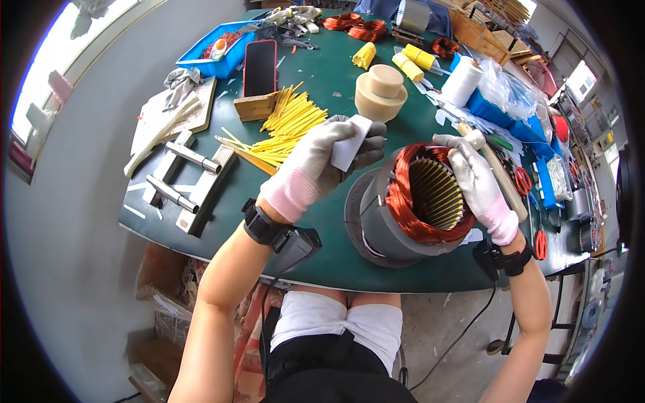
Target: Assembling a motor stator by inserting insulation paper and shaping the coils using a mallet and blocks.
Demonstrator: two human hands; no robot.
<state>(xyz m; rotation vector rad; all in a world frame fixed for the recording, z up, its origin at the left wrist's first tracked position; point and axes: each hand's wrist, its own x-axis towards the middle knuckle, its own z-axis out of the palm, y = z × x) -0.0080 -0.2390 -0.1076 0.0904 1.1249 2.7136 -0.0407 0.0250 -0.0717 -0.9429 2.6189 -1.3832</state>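
Observation:
My left hand [310, 156], in a grey-white glove with a pink cuff, is closed on a small white sheet of insulating paper [349, 145]. It holds the sheet up, left of a grey motor stator [388, 227]. The stator stands tilted toward me on the bench, with a thick ring of copper winding [402, 201] around its open bore and yellow slot strips inside. My right hand [474, 178], gloved alike, lies against the right side of the winding with its fingers stretched out. A dark device is strapped to each wrist.
Yellow strips [295, 117] lie left of centre, beside a phone [260, 69] in a wooden stand. Beyond the stator are a beige stepped cylinder [381, 94] and copper coils [367, 31]. A wooden mallet [497, 168], scissors [523, 181] and blue bins [487, 107] line the right; a metal frame [201, 195] sits left.

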